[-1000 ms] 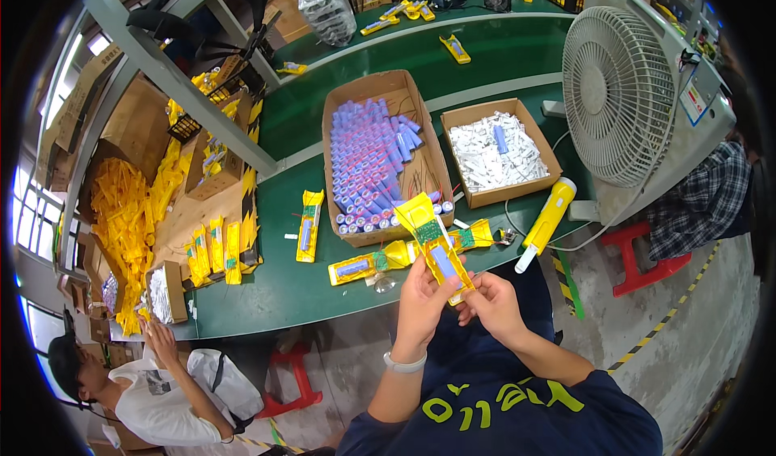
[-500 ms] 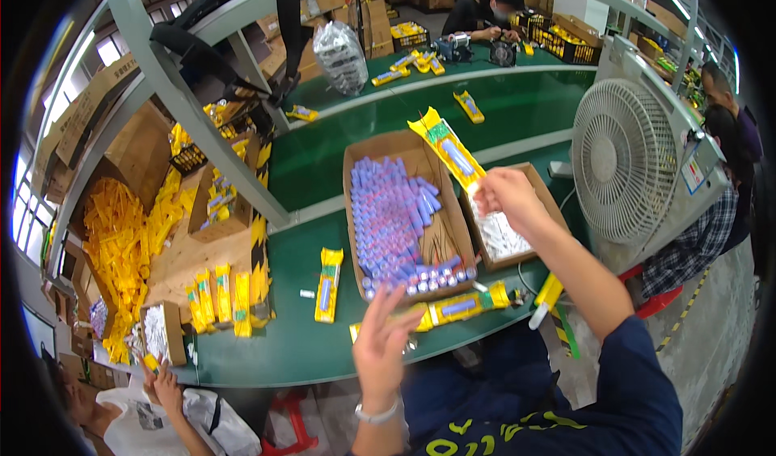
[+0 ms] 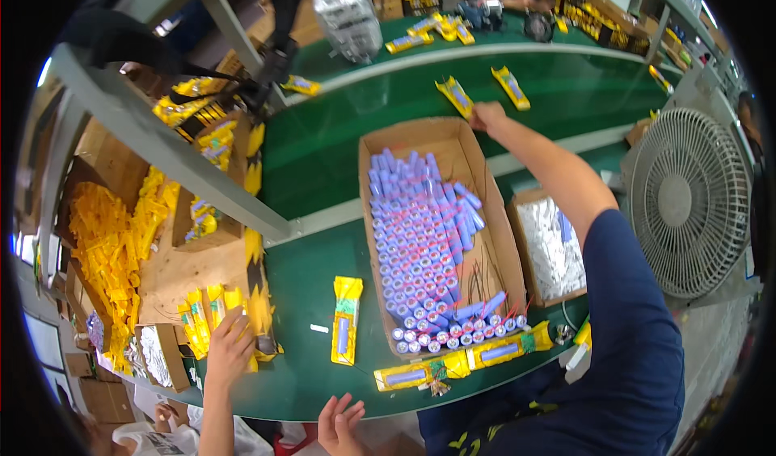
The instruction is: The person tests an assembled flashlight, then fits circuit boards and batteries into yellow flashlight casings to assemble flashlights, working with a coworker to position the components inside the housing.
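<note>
My right hand [image 3: 487, 116] reaches far over the green bench, its fingers closed at the near end of a yellow plastic casing [image 3: 455, 97] with a purple cylindrical cell in it. Another yellow casing [image 3: 511, 89] lies just right of it. My left hand [image 3: 339, 425] is low at the bench's near edge, fingers apart and holding nothing. Between my hands a cardboard box [image 3: 505, 254] holds many purple cells [image 3: 416, 238], several with red wires. Two yellow casings [image 3: 436, 367] with green circuit boards lie end to end along its near side; one more [image 3: 345, 323] lies to its left.
A co-worker's hand [image 3: 230, 347] touches yellow casings at left, beside a heap of yellow plastic parts [image 3: 109, 246]. A box of white pieces [image 3: 554, 246] and a fan [image 3: 687, 201] stand at right. A slanting grey metal post [image 3: 186, 149] crosses the left side.
My right hand has carried the yellow casing away from me to the far green strip. My left hand has drawn back toward the near edge. A co-worker's hand has come to the casings at left.
</note>
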Demonstrator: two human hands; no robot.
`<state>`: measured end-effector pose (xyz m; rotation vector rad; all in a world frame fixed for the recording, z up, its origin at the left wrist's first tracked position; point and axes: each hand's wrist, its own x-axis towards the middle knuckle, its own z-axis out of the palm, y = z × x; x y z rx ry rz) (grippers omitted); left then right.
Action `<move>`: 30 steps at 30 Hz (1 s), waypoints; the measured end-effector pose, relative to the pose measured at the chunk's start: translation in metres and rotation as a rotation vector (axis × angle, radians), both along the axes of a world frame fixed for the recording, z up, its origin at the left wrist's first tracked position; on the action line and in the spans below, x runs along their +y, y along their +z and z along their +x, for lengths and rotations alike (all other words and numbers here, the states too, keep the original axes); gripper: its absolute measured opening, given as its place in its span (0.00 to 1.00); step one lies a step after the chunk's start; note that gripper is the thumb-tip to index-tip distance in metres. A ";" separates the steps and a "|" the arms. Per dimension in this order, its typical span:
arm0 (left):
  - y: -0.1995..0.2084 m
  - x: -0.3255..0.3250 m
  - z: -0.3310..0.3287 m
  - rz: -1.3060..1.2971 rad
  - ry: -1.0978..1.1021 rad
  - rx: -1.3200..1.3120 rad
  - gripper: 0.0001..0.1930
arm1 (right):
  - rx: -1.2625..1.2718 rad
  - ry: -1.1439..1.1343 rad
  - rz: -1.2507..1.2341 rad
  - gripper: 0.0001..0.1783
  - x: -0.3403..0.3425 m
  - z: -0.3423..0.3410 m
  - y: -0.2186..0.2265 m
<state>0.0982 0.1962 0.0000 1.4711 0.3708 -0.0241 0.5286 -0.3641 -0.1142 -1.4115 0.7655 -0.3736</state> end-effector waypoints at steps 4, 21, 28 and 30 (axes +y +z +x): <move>-0.007 -0.004 -0.001 0.047 -0.017 -0.034 0.16 | 0.193 0.097 -0.325 0.14 0.022 0.005 0.008; 0.018 -0.105 -0.048 -0.304 -0.395 -0.428 0.08 | -0.607 0.050 -0.506 0.08 0.179 -0.501 0.263; 0.013 -0.270 -0.089 0.261 -0.910 -0.689 0.10 | -0.137 -0.208 -0.136 0.07 0.152 -0.642 0.095; -0.012 -0.311 -0.088 0.542 -0.812 -1.069 0.16 | -0.096 -0.210 -0.023 0.07 0.152 -0.653 0.069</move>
